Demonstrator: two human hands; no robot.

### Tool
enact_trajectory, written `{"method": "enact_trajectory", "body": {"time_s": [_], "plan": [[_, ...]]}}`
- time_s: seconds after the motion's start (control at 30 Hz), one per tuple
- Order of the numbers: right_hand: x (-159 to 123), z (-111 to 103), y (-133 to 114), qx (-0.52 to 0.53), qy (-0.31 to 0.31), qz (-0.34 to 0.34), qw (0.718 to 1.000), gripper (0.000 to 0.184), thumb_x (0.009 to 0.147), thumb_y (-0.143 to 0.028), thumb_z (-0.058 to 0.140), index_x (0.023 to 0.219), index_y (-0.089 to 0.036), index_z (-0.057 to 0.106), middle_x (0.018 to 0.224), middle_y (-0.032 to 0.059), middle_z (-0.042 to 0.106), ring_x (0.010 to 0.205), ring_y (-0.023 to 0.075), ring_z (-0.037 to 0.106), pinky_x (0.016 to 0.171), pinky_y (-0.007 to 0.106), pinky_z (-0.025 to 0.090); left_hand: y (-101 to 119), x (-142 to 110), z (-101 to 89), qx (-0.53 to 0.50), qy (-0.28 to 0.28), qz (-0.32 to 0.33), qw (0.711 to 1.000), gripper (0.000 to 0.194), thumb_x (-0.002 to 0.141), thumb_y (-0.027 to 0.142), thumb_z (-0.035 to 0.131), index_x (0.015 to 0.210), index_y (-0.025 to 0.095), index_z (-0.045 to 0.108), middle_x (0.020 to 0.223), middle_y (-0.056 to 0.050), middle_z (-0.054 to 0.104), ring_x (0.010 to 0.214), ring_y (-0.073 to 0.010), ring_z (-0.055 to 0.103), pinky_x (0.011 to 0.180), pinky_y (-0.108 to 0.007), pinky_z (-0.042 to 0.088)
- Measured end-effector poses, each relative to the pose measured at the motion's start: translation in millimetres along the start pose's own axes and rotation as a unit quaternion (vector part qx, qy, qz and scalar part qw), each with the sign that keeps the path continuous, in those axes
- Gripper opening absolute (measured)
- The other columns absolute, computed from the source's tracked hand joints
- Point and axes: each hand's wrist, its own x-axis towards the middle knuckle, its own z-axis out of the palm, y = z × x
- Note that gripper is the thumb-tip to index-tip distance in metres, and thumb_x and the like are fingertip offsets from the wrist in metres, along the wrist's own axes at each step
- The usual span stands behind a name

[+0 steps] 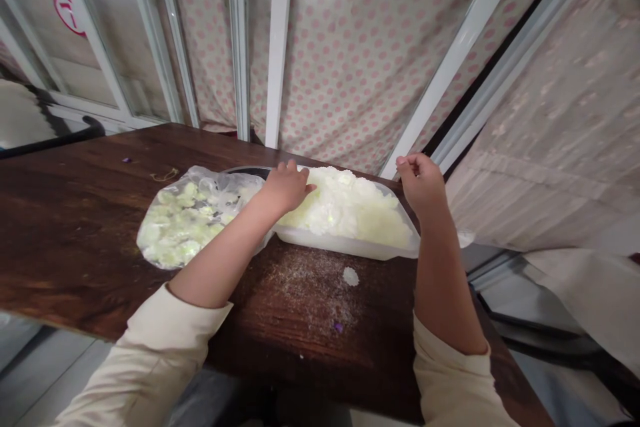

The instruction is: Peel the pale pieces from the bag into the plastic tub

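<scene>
A white plastic tub (340, 248) stands on the dark wooden table, heaped with pale white-and-yellow pieces (340, 203) that look like thin petals or flowers. My left hand (289, 187) reaches over the tub's left end, fingers and thumb apart, close to the heap; whether it touches is unclear. Above the tub's right edge is my right hand (421, 185), its fingertips pinched together; anything between them is too small to make out. To the left lies a clear plastic bag (173, 223) holding yellow-green and white flower-like pieces.
Pale grains and a small white scalloped piece (351, 276) are scattered on the table (75, 213) in front of the tub. A purple bit (338, 327) lies near the front edge. Behind the table are framed panels with a dotted curtain (340, 67). Covered chairs stand at both sides.
</scene>
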Motion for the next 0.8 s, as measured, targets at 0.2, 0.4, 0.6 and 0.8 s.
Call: {"method": "enact_trajectory", "body": {"time_s": [0.2, 0.4, 0.6, 0.8], "plan": [[0.7, 1.2, 3.2, -0.007, -0.007, 0.007, 1.000, 0.025, 0.076, -0.042, 0.046, 0.067, -0.019, 0.049, 0.060, -0.0017, 0.049, 0.058, 0.0105, 0.044, 0.062, 0.028, 0.038, 8.8, 1.3, 8.9, -0.126, -0.073, 0.216, 0.965, 0.082, 0.073, 0.066, 0.034, 0.138, 0.022, 0.011, 0.144, -0.011, 0.021, 0.131, -0.0278, 0.020, 0.103, -0.039, 0.020], [-1.0, -0.1, 1.9, 0.000, -0.019, 0.017, 1.000, 0.024, 0.076, -0.041, 0.046, 0.068, -0.019, 0.050, 0.060, -0.0018, 0.049, 0.058, 0.0105, 0.045, 0.061, 0.028, 0.038, 12.3, 12.1, 46.0, -0.097, -0.107, 0.236, 0.961, 0.099, 0.063, 0.070, 0.044, 0.140, 0.020, 0.006, 0.148, -0.010, 0.003, 0.136, -0.0272, 0.001, 0.108, -0.043, 0.004], [-0.6, 0.2, 2.3, 0.004, -0.021, 0.011, 1.000, 0.026, 0.076, -0.043, 0.046, 0.068, -0.019, 0.050, 0.062, -0.0011, 0.050, 0.058, 0.0107, 0.045, 0.063, 0.028, 0.039, 16.3, 15.3, 58.9, -0.071, -0.098, 0.209, 0.970, 0.098, 0.065, 0.064, 0.046, 0.140, 0.018, 0.005, 0.149, -0.009, 0.004, 0.135, -0.0274, 0.003, 0.108, -0.044, 0.004], [-0.7, 0.8, 2.8, 0.005, -0.031, 0.019, 0.999, 0.026, 0.076, -0.043, 0.046, 0.068, -0.018, 0.051, 0.063, -0.0009, 0.051, 0.059, 0.0112, 0.046, 0.064, 0.029, 0.040, 11.5, 17.0, 50.3, -0.059, -0.105, 0.203, 0.972, 0.095, 0.063, 0.056, 0.054, 0.139, 0.019, 0.011, 0.145, -0.011, 0.021, 0.132, -0.0279, 0.019, 0.106, -0.043, 0.011]]}}
